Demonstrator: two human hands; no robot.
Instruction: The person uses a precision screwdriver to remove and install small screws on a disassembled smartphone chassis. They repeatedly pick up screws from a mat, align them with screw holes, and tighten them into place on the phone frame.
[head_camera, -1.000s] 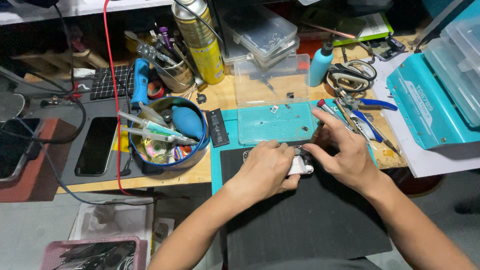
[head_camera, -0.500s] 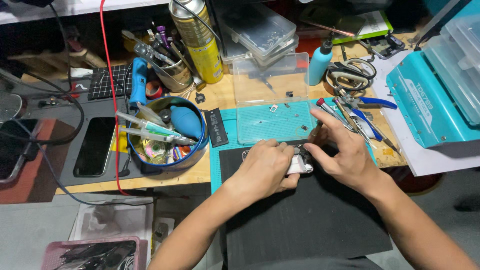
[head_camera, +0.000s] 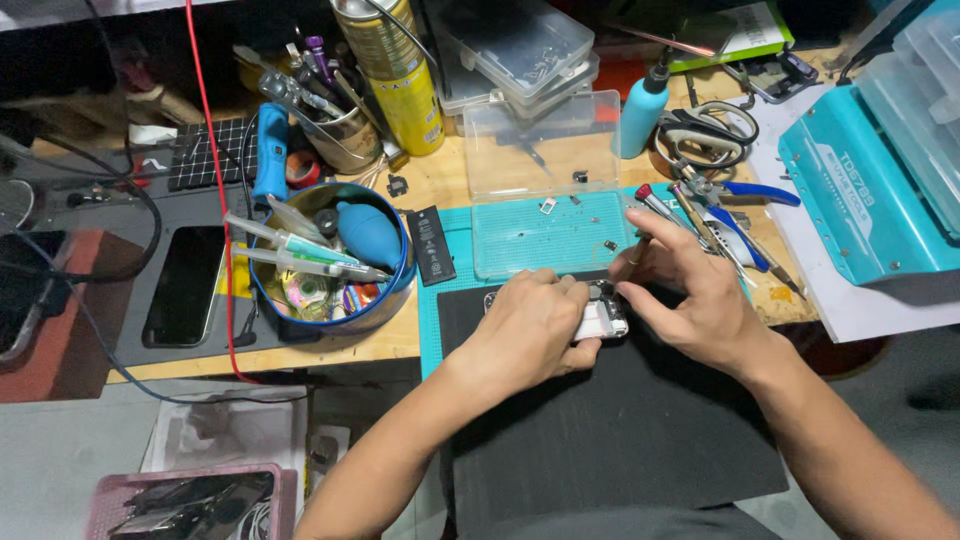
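Mid-repair on the black mat (head_camera: 600, 430): left hand (head_camera: 530, 330) clamped around the opened phone (head_camera: 600, 318), right hand (head_camera: 690, 290) pinching a screwdriver (head_camera: 650, 215) over its top edge, likely calling next for steady, fine tip placement.

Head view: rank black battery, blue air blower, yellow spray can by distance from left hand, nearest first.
From the left hand:
1. black battery, flat on the bench just to its left.
2. blue air blower, in the round tin further left.
3. yellow spray can, upright at the back.
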